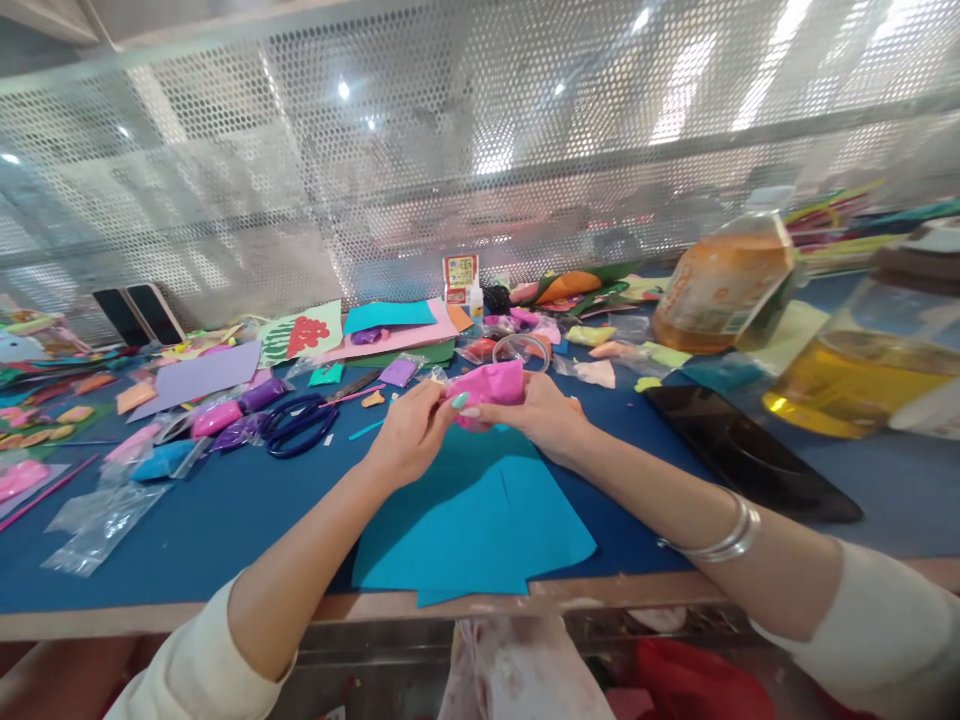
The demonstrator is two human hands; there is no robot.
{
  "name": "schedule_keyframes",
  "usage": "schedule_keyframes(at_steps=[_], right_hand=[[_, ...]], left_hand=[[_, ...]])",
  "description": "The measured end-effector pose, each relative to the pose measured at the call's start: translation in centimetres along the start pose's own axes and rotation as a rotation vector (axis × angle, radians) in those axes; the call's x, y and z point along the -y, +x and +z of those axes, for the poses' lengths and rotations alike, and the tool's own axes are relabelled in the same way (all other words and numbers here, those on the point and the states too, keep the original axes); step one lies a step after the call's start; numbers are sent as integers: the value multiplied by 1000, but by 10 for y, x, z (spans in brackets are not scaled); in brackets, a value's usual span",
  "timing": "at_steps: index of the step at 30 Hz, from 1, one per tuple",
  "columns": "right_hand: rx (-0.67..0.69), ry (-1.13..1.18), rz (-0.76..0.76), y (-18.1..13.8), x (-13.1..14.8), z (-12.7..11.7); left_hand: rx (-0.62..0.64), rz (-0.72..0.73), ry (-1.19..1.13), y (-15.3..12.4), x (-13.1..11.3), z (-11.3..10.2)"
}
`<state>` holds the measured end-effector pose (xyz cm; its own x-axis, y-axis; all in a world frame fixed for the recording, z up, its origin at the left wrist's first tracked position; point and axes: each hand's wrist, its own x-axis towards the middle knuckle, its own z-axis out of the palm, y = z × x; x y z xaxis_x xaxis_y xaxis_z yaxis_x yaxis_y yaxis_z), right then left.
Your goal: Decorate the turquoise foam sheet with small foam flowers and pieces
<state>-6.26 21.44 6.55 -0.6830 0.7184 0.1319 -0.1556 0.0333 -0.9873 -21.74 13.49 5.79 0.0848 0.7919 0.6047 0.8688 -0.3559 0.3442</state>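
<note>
A bright pink lump in a clear plastic bag point(489, 385) is held between both hands above a turquoise foam sheet point(472, 520) that lies at the table's near edge. My left hand point(409, 432) pinches the bag's left end with closed fingers. Fingers of my right hand point(541, 415) curl round its right side from beneath. A silver bangle sits on my right wrist.
Blue scissors point(300, 422), small bags of purple, pink and blue clay point(217, 418), coloured foam sheets point(390, 316) and a tape roll point(523, 350) litter the blue table point(225, 500). Two bottles of amber liquid point(720, 285) and a black tray point(750, 455) stand at right. A perforated metal screen closes the back.
</note>
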Motion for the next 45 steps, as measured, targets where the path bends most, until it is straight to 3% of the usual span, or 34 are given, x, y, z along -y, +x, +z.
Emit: schedule_keyframes(at_steps=[4, 7, 13, 17, 25, 32, 40, 45], right_hand=[[70, 5, -5, -1, 1, -2], [99, -3, 5, -1, 1, -1], [86, 32, 38, 0, 1, 0], [31, 40, 79, 4, -2, -6], [42, 28, 71, 9, -8, -19], [88, 8, 55, 8, -10, -16], [24, 81, 77, 7, -7, -12], [17, 54, 77, 8, -8, -13]], left_hand=[[187, -25, -68, 2, 0, -3], [228, -26, -57, 4, 2, -6], [55, 66, 34, 6, 5, -10], [-25, 28, 35, 5, 8, -15], [-282, -304, -145, 5, 19, -24], [-100, -311, -302, 3, 14, -17], [-38, -331, -342, 4, 17, -16], [-18, -376, -485, 4, 11, -15]])
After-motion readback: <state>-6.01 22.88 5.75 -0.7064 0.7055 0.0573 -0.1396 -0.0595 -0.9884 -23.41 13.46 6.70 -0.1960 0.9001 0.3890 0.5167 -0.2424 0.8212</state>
